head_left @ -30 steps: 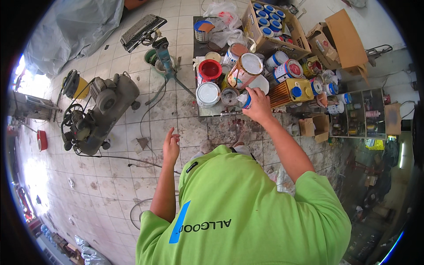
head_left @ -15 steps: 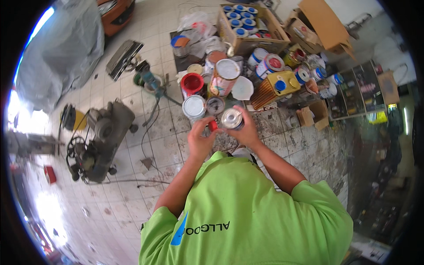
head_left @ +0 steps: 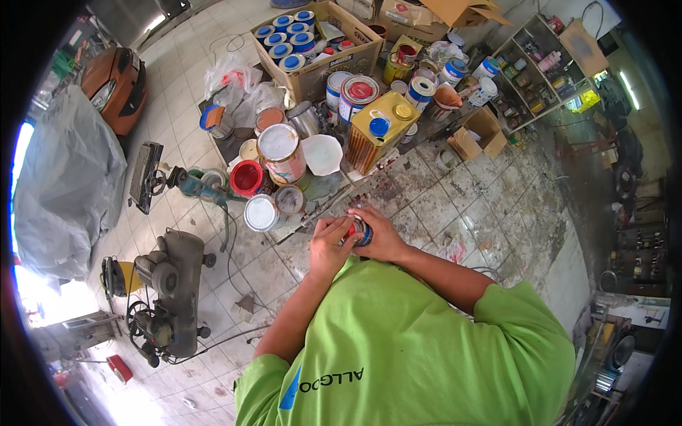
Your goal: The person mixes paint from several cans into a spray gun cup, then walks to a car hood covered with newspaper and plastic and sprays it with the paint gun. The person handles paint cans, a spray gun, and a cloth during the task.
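Note:
Close to my body, my right hand (head_left: 380, 234) holds a small round can (head_left: 361, 233) with a blue band. My left hand (head_left: 329, 241) is closed at the can's top, on a small red piece, likely a cap (head_left: 349, 233), mostly hidden by the fingers. Beyond my hands on a low platform stand a white-lidded can (head_left: 261, 212), a small grey-topped can (head_left: 290, 199), an open red-rimmed can (head_left: 248, 177), a tall pale can (head_left: 281, 153), a white tray (head_left: 322, 154) and a yellow metal canister (head_left: 381, 133).
A box of blue-capped cans (head_left: 342, 64), an open carton (head_left: 476, 138) and shelves (head_left: 540, 71) lie beyond. At left are an air compressor (head_left: 177, 291), hoses, a blue power tool (head_left: 199, 184), grey sheeting (head_left: 67, 192) and an orange car (head_left: 114, 89).
My right hand has brought the can from the group of cans toward my body. My left hand has moved up to it and closed on the red piece. The view has turned.

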Demonstrator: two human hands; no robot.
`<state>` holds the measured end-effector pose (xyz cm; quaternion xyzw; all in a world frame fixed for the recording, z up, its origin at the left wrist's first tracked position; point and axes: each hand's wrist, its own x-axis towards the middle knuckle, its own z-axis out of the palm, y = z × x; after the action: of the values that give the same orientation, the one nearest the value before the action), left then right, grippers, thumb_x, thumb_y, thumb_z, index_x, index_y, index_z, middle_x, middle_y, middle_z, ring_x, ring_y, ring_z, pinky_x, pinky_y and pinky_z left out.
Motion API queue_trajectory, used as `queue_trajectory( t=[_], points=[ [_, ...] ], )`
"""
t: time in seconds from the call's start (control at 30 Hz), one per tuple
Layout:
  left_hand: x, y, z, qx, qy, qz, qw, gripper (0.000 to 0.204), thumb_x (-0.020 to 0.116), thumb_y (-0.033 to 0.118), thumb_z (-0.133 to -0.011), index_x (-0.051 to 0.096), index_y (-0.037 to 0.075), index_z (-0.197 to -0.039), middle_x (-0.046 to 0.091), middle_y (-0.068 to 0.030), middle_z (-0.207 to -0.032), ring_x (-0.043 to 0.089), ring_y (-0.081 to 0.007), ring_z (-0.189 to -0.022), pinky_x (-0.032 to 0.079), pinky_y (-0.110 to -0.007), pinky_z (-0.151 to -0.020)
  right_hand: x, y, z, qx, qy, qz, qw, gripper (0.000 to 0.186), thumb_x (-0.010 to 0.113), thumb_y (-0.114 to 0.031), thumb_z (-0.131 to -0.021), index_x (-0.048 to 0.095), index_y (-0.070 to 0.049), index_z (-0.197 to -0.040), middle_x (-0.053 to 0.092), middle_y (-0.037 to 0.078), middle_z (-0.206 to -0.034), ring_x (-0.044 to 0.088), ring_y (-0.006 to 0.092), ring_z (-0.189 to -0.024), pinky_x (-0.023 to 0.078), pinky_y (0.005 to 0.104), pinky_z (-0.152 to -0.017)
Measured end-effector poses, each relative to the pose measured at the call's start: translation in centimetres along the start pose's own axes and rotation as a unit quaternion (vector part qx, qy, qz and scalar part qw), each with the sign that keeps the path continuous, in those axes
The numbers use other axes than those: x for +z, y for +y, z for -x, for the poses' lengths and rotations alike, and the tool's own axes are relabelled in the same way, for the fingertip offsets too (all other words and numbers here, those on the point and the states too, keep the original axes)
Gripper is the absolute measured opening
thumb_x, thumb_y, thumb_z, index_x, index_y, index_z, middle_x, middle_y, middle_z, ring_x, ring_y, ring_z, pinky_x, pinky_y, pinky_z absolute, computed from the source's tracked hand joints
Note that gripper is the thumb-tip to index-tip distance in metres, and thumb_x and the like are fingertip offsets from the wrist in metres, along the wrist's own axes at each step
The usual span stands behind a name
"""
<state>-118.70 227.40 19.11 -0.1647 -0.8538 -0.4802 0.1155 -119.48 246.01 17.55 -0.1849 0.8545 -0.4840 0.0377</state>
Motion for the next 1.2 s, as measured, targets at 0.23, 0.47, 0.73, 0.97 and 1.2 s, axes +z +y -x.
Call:
queue_trajectory(
  t=[0.23,0.47,0.73,0.97,1.2],
  points=[
    [2.4,0.7,-2.1,0.06,-0.019,-0.034,0.997,0.047,0.086,0.007,-0.074,0.076,0.003,-0.119,0.076,-0.0115,-0.116,0.066,-0.0315,-0.101,0.056,-0.04,-0.088,-3.5,2.9,-1.4,-0.044,-0.046,-0.022,0.998,0.089,0.091,-0.026,-0.059,0.057,-0.003,-0.139,0.063,0.021,-0.127,0.063,0.041,-0.118,0.052,0.0468,-0.102],
    [1.7,1.6,-3.1,0.002,-0.077,-0.109,0.991,0.057,0.07,0.025,-0.094,0.058,0.006,-0.146,0.058,-0.0138,-0.15,0.055,-0.0364,-0.128,0.038,-0.049,-0.11,-3.0,5.3,-3.2,0.023,-0.089,-0.173,0.981,0.085,0.094,-0.028,-0.064,0.058,-0.007,-0.137,0.065,0.017,-0.125,0.065,0.0345,-0.115,0.052,0.0447,-0.101],
    [-0.5,-0.8,3.3,-0.21,0.119,0.008,0.97,0.054,0.072,0.019,-0.096,0.055,0.004,-0.146,0.062,-0.015,-0.144,0.06,-0.0318,-0.127,0.047,-0.041,-0.103,2.2,9.7,-10.3,0.072,0.051,-0.043,0.995,0.084,0.096,-0.027,-0.067,0.054,-0.007,-0.136,0.063,0.017,-0.128,0.065,0.0316,-0.118,0.051,0.0432,-0.102],
    [-2.0,-5.2,15.0,-0.443,0.315,0.197,0.816,0.038,0.068,0.019,-0.103,0.062,0.003,-0.137,0.072,-0.0076,-0.125,0.066,-0.0132,-0.106,0.052,-0.027,-0.086,7.2,11.0,-12.2,0.166,0.177,-0.056,0.969,0.083,0.094,-0.025,-0.064,0.051,0.001,-0.13,0.059,0.021,-0.125,0.06,0.0374,-0.118,0.049,0.0458,-0.102],
    [-1.8,-7.5,16.2,-0.586,0.227,0.427,0.65,0.058,0.064,0.038,-0.105,0.045,0.008,-0.151,0.067,-0.0123,-0.131,0.066,-0.0243,-0.113,0.054,-0.04,-0.094,9.1,10.2,-12.3,0.168,0.214,0.003,0.962,0.081,0.095,-0.023,-0.065,0.051,0.001,-0.129,0.058,0.02,-0.125,0.06,0.0374,-0.117,0.049,0.0464,-0.101]
  ],
)
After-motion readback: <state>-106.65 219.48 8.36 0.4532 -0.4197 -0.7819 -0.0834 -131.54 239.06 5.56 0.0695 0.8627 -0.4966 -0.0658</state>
